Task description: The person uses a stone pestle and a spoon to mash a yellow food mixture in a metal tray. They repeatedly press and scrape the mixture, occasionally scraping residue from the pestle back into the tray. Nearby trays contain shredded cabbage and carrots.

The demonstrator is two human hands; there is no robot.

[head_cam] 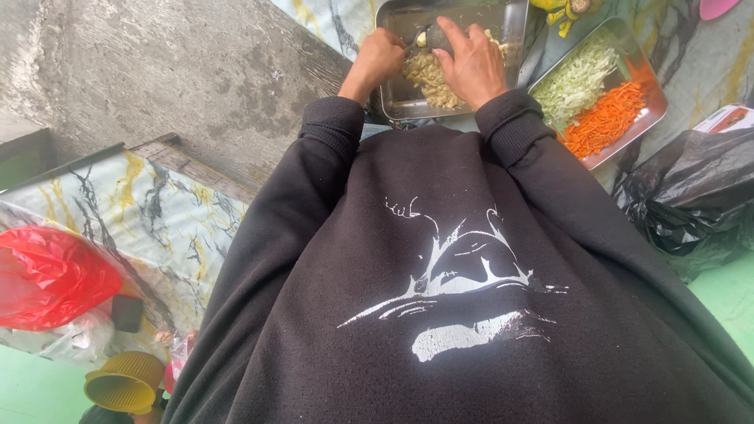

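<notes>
Our left hand [379,56] closes on a dark utensil [430,36] and our right hand [473,63] presses flat on pale shreds [428,77] in the steel tray [393,100]; shreds may spill over its low rim

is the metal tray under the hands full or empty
Partly full: the metal tray holds a heap of pale chopped food under both hands, with bare metal showing at its edges.

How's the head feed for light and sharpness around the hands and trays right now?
Head view: soft, even daylight, no hard shadows; mild sheen on the metal tray; left hand and right hand reasonably sharp at the frame's top edge; black sweatshirt fills most of the picture; wide-angle stretching at the edges.
</notes>
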